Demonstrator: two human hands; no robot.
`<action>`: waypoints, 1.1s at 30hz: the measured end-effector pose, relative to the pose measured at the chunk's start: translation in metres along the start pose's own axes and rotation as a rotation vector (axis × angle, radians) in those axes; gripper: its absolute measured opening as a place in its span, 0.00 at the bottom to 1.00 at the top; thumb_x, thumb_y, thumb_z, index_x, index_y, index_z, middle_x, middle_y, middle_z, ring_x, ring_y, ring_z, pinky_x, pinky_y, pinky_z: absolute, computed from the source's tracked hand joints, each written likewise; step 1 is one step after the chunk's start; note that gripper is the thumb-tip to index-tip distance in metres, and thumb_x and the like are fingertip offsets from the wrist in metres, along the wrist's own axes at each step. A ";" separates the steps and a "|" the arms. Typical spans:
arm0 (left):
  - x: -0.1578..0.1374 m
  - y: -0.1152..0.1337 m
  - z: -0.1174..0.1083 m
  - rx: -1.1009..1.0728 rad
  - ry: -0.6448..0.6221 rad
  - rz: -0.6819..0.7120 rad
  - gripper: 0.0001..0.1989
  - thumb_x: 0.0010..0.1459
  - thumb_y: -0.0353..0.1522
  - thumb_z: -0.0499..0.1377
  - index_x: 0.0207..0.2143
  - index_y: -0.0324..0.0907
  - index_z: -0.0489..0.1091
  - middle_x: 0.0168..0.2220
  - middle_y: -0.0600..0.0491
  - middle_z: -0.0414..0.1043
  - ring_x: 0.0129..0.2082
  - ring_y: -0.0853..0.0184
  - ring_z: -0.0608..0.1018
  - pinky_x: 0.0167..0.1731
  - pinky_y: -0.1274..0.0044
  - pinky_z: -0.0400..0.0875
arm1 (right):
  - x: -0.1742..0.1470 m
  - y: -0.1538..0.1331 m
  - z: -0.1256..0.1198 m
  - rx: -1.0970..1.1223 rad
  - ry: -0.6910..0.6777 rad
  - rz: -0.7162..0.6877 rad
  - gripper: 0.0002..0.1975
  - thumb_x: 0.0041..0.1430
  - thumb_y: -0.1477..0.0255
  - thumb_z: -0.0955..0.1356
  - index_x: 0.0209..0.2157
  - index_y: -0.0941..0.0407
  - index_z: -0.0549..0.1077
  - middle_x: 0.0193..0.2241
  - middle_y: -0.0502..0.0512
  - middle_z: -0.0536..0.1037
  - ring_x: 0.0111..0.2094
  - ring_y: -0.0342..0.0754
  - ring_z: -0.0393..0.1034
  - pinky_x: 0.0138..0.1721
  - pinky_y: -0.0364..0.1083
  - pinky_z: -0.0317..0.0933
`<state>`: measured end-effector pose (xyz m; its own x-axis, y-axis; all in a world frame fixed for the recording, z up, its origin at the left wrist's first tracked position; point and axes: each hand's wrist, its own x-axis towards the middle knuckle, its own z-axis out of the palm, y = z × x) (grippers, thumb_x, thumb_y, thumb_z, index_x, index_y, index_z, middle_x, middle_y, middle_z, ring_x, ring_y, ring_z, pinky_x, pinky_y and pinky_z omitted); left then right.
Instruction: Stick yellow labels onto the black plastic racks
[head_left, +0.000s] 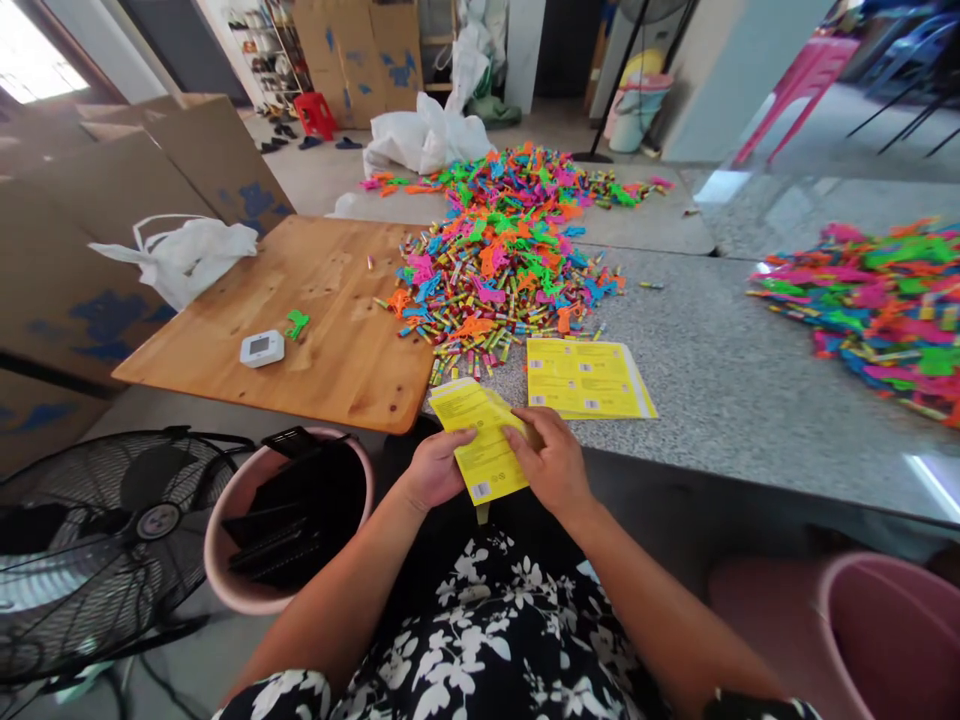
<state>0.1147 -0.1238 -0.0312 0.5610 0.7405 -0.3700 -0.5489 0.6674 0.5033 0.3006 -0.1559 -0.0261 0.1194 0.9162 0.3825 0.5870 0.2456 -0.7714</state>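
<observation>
Between my hands, close to the counter edge, is a yellow printed card sheet [487, 452] with small text and a barcode. My left hand [437, 466] grips its left side, thumb lying on top. At the right side my right hand [551, 458] pinches it, with fingers curled over the edge. Whether it is one sheet or a few layers I cannot tell. A flat stack of similar yellow sheets [589, 380] lies on the granite just beyond my right hand. Past them rises a heap of small colourful plastic toys and tubes [510, 270].
A wooden board [337, 290] at left carries a white digital device [262, 348] and a green toy piece [297, 323]. Another toy pile [877, 300] lies right on the granite counter [675, 330]. Below stand a fan [112, 540], a pink bin [360, 470] with black items, and another bin [885, 630].
</observation>
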 end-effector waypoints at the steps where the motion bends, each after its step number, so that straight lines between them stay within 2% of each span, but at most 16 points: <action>1: 0.000 -0.001 0.000 0.007 0.019 0.011 0.21 0.56 0.27 0.64 0.53 0.32 0.76 0.54 0.39 0.80 0.61 0.45 0.76 0.67 0.54 0.59 | 0.000 -0.001 0.000 0.043 -0.008 0.034 0.14 0.68 0.59 0.69 0.47 0.52 0.77 0.46 0.58 0.79 0.48 0.54 0.75 0.53 0.56 0.71; 4: -0.001 -0.006 0.002 0.016 0.075 0.053 0.28 0.52 0.25 0.63 0.58 0.34 0.74 0.53 0.41 0.80 0.61 0.46 0.76 0.68 0.53 0.58 | 0.001 -0.001 -0.001 0.106 -0.020 0.081 0.14 0.68 0.59 0.69 0.47 0.52 0.78 0.46 0.57 0.80 0.48 0.53 0.76 0.52 0.54 0.71; 6: -0.003 -0.008 0.004 0.007 0.078 0.058 0.32 0.51 0.25 0.62 0.62 0.36 0.71 0.54 0.42 0.80 0.61 0.46 0.76 0.68 0.52 0.58 | 0.001 0.002 -0.002 0.064 0.006 0.038 0.14 0.68 0.59 0.69 0.48 0.52 0.79 0.48 0.58 0.80 0.51 0.54 0.75 0.56 0.56 0.70; 10: -0.005 -0.004 0.004 -0.015 -0.032 0.046 0.39 0.48 0.26 0.62 0.65 0.37 0.67 0.55 0.43 0.80 0.63 0.44 0.74 0.67 0.53 0.59 | 0.001 0.004 -0.002 -0.058 0.052 -0.087 0.14 0.68 0.60 0.69 0.50 0.52 0.77 0.49 0.60 0.79 0.53 0.55 0.74 0.58 0.57 0.68; 13: -0.004 0.002 0.003 0.000 -0.051 0.012 0.34 0.53 0.30 0.64 0.64 0.36 0.68 0.55 0.42 0.79 0.62 0.44 0.74 0.67 0.54 0.61 | 0.001 0.000 -0.001 -0.091 0.063 -0.111 0.14 0.67 0.57 0.70 0.46 0.52 0.75 0.44 0.59 0.78 0.49 0.55 0.74 0.54 0.57 0.70; 16: 0.000 0.004 0.004 0.041 0.019 -0.019 0.26 0.61 0.38 0.64 0.59 0.36 0.71 0.54 0.39 0.79 0.60 0.45 0.77 0.65 0.55 0.64 | 0.002 -0.005 0.001 -0.105 0.048 -0.099 0.16 0.66 0.55 0.70 0.44 0.52 0.73 0.42 0.59 0.77 0.47 0.56 0.73 0.52 0.57 0.70; 21: 0.000 0.000 0.011 0.100 0.098 0.075 0.27 0.59 0.36 0.68 0.59 0.36 0.72 0.53 0.40 0.80 0.57 0.47 0.79 0.64 0.57 0.67 | 0.004 -0.008 0.007 -0.056 0.033 -0.040 0.19 0.70 0.57 0.66 0.54 0.54 0.72 0.46 0.61 0.75 0.48 0.55 0.73 0.53 0.56 0.70; 27: -0.004 -0.001 0.012 0.044 0.120 0.095 0.27 0.59 0.36 0.67 0.59 0.36 0.72 0.54 0.39 0.79 0.59 0.45 0.77 0.64 0.54 0.66 | 0.003 -0.012 0.013 -0.065 0.123 -0.011 0.21 0.69 0.56 0.67 0.55 0.55 0.73 0.48 0.64 0.75 0.52 0.58 0.71 0.56 0.59 0.69; 33: -0.006 -0.005 0.015 -0.030 0.070 0.028 0.25 0.62 0.39 0.63 0.58 0.36 0.72 0.57 0.40 0.77 0.62 0.45 0.75 0.66 0.55 0.64 | 0.002 -0.017 0.012 0.048 0.061 0.008 0.15 0.73 0.60 0.63 0.52 0.52 0.75 0.46 0.60 0.79 0.49 0.55 0.74 0.53 0.55 0.70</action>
<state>0.1239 -0.1327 -0.0201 0.5008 0.7622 -0.4102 -0.5827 0.6473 0.4914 0.2812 -0.1542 -0.0185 0.1729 0.8976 0.4056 0.5471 0.2548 -0.7973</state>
